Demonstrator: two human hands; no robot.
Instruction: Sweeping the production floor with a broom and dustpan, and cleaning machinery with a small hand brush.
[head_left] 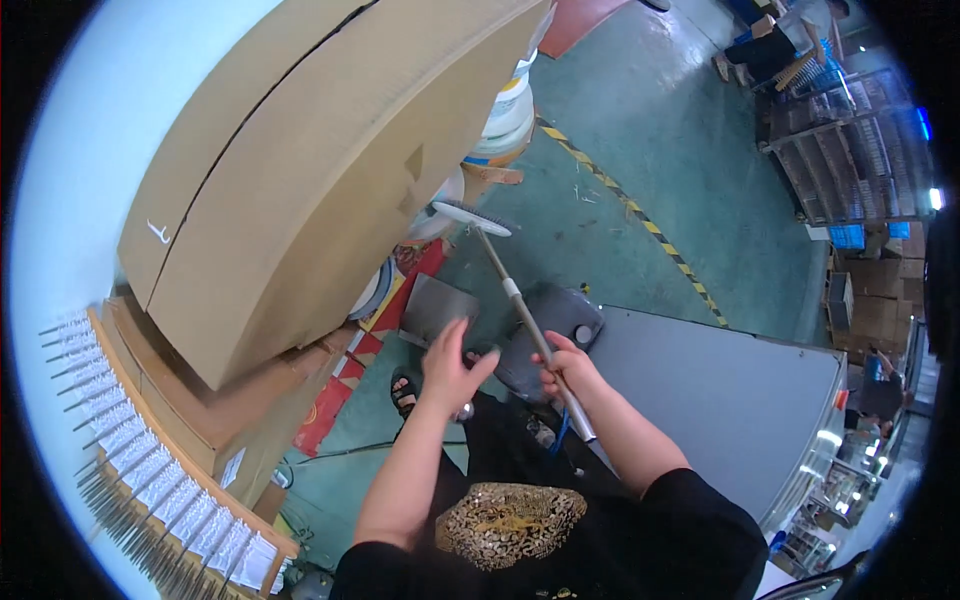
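Note:
A long metal pole [522, 312] with a flat white oval head [462, 216] runs away from me; dark bristles or fringe line the head's far side, so it looks like a long-handled brush. My right hand [572, 372] is wrapped round the pole near its lower end. The head hangs out over the floor beside the cardboard boxes. My left hand [455, 368] is to the left of the pole, apart from it, with thumb and fingers spread and nothing in them. Beyond the hands sits a dark grey container [550, 340] with a round cap.
Large cardboard boxes [350, 190] tower on the left, above a tray of white pieces with thin metal rods [150, 470]. A grey tabletop [700, 385] lies to the right. Black-and-yellow tape [640, 218] crosses the green floor. Wire shelving [850, 150] and a person [785, 45] are far right.

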